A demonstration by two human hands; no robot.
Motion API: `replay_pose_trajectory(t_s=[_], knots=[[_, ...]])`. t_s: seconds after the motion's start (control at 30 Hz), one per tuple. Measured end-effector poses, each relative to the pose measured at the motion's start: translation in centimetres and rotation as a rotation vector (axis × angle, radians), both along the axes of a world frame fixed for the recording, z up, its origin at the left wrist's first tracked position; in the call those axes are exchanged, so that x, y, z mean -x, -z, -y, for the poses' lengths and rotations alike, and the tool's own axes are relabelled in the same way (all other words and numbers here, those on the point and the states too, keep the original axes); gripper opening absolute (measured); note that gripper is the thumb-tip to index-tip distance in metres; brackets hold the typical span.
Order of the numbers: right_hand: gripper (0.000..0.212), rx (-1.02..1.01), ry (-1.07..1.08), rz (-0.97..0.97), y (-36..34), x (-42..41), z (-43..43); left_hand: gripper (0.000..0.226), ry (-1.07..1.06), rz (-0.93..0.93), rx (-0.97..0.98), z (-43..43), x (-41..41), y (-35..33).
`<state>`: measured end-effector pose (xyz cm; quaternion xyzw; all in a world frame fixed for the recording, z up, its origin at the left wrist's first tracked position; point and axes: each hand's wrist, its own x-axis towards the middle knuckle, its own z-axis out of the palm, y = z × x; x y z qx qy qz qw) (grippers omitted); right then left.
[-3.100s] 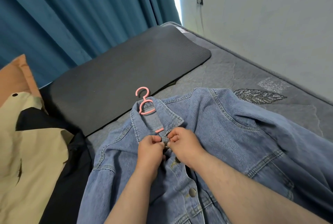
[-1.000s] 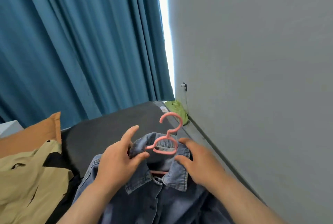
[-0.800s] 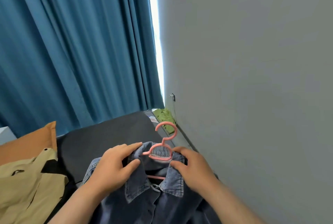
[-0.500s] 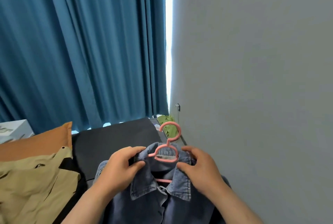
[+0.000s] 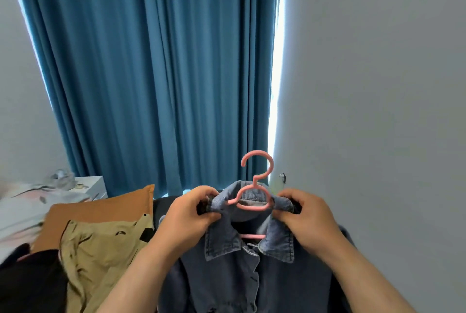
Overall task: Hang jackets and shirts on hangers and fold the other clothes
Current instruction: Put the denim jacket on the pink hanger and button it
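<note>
Teal curtains [image 5: 156, 73] and a pale wall back the scene as a person lifts a denim jacket [image 5: 242, 270], already threaded on a pink hanger [image 5: 253, 201], up at chest height. Left hand [image 5: 187, 217] and right hand [image 5: 306, 217] each close their grip around a shoulder of the jacket at the ends of the hanger, thumbs and fingers curled into the denim on either side of the collar, while the hook stands free above. By the look of it the jacket is fastened and hung, with only carrying it to a rail left; no rail is visible. Lower left, a tan garment [image 5: 100, 254] and dark clothing [image 5: 27, 282] lie heaped over an orange pillow [image 5: 106, 209], apparently unsorted. Behind them stands a white nightstand [image 5: 93, 188]. Nothing visibly blocks the hands.
</note>
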<state>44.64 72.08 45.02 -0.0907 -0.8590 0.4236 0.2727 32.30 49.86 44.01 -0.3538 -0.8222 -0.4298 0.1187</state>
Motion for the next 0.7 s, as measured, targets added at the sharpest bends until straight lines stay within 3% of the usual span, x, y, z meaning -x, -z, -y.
replay_pose_trajectory(t_s=[0.13, 0.27, 0.4, 0.57, 0.7], knots=[[0.025, -0.067, -0.075, -0.020, -4.4, -0.8, 2.9, 0.026, -0.021, -0.100, 0.061, 4.3, -0.5, -4.3], [0.019, -0.179, -0.184, -0.050, -9.0, -1.1, 6.7, 0.045, -0.084, -0.212, 0.045, 9.3, -1.8, -8.6], [0.016, -0.232, -0.289, -0.103, -12.0, -0.2, 10.0, 0.038, -0.112, -0.320, 0.058, 13.6, -3.8, -12.2], [0.019, -0.181, -0.442, -0.214, -13.8, 1.4, 14.0, 0.015, -0.339, -0.383, 0.117, 18.2, -6.2, -14.7], [0.015, -0.139, -0.572, -0.284, -14.8, 2.9, 16.5, 0.012, -0.516, -0.346, 0.117, 20.6, -9.3, -16.2]])
